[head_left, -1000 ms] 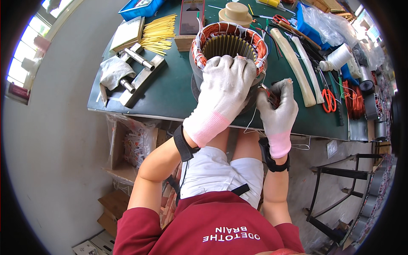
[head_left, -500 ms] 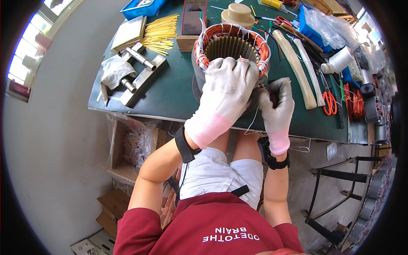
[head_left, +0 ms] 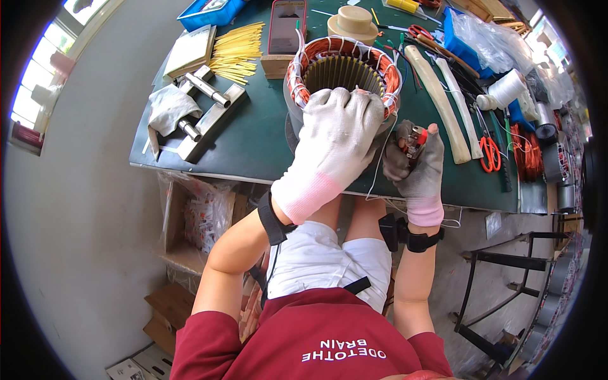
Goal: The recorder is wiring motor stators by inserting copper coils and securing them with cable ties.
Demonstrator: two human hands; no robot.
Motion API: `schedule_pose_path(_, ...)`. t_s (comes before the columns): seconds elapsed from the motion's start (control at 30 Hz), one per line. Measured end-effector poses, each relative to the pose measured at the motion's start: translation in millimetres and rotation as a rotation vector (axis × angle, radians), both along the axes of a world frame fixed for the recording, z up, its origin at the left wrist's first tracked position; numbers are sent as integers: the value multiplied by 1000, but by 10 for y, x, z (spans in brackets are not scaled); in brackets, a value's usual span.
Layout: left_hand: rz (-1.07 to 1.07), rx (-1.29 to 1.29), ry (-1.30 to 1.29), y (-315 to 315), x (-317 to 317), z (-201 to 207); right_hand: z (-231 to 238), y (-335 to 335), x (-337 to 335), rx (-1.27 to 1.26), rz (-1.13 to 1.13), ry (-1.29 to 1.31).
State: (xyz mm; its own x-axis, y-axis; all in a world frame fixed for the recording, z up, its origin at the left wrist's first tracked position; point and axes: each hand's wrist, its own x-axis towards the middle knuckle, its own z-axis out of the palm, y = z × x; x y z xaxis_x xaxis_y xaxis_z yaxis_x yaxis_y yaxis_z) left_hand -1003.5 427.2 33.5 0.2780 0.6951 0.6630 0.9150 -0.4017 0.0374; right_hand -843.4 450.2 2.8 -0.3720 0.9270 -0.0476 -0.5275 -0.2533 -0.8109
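Note:
A motor stator with orange copper windings, laced in white cord, stands upright on the green bench. My left hand, in a white glove with a pink cuff, curls its fingers over the near rim of the windings. Its fingertips are partly hidden, and a bit of white shows beyond them. To the right of the stator, apart from it, my right hand grips a small red lighter with a metal top. A thin white cord hangs from the stator between my hands, down past the bench edge.
Yellow strips, a metal fixture with a cloth and a phone lie left and behind. A cream round block stands beyond the stator. On the right are wooden sticks, orange-handled scissors, a cord spool and blue trays.
My right hand has drawn slightly away from the stator and turned, so the lighter in it now shows. My left hand stays on the rim.

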Motion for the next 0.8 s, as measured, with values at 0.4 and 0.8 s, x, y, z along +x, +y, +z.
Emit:
schedule_pose_path(0.4,-134,-20,-151,29,-201,79,-80,-13,147,-304,456,558)
schedule_pose_path(0.8,-207,23,-159,44,-266,67,-128,-103,76,-304,576,594)
